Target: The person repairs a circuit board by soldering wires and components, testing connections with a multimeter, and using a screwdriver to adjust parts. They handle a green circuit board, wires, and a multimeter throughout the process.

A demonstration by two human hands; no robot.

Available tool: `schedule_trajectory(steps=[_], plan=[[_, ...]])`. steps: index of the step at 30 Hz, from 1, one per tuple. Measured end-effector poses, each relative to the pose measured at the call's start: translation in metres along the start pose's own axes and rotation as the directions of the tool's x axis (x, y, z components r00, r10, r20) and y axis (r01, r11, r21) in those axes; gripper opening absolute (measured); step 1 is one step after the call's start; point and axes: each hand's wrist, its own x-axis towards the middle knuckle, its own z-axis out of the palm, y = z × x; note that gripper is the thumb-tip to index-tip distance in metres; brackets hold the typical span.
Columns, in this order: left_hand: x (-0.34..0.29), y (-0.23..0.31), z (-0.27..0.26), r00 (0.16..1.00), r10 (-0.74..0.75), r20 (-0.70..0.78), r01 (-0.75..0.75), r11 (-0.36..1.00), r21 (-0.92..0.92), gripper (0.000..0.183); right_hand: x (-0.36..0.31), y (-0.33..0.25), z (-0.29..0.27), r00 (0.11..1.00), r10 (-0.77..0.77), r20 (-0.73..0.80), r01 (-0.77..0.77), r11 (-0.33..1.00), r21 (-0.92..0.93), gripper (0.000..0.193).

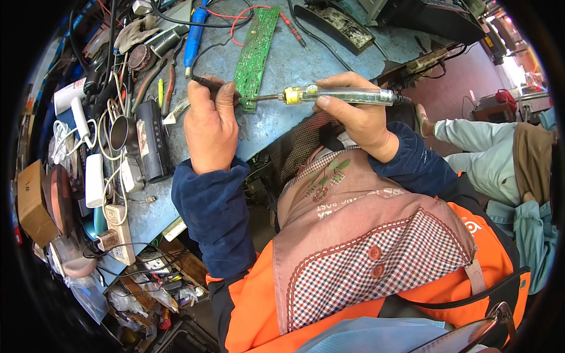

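The green circuit board lies lengthwise on the blue workbench, its near end between the two hands, just right of the left fingertips. The left hand pinches a black test probe between thumb and fingers, its front end by the board's edge. The right hand grips the clear-handled soldering iron, whose metal shaft crosses that near end; whether the tip touches cannot be told. A blue pen-shaped tool stands close beyond the left hand, a red test probe lies right of the board, and pliers crowd the left.
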Motion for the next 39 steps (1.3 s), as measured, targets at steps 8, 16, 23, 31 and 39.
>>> schedule_trajectory(steps=[8, 16, 23, 31, 39], plan=[[0.002, -0.002, 0.002, 0.999, 0.037, -0.009, -0.037, 0.999, 0.02, 0.016, -0.001, -0.004, 0.001, 1.0, 0.001, -0.004, -0.001, 1.0, -0.025, 0.026], [0.002, 0.0, 0.002, 1.0, 0.027, -0.003, -0.027, 0.999, 0.045, 0.016, -0.001, -0.002, 0.002, 1.0, -0.02, -0.017, 0.02, 1.0, -0.002, 0.025], [0.002, 0.0, 0.001, 0.999, 0.036, 0.03, -0.038, 0.995, 0.092, 0.015, -0.001, -0.001, 0.0, 1.0, -0.023, -0.011, 0.023, 1.0, -0.009, 0.024], [0.002, 0.001, 0.0, 1.0, 0.016, 0.0, -0.016, 0.997, 0.075, 0.017, -0.003, -0.003, -0.002, 0.998, 0.053, -0.028, -0.049, 0.991, 0.124, 0.023], [0.001, 0.003, 0.001, 1.0, -0.022, 0.006, 0.021, 0.999, 0.025, 0.013, -0.002, -0.003, -0.001, 1.0, 0.015, -0.016, -0.015, 1.0, 0.014, 0.024]])
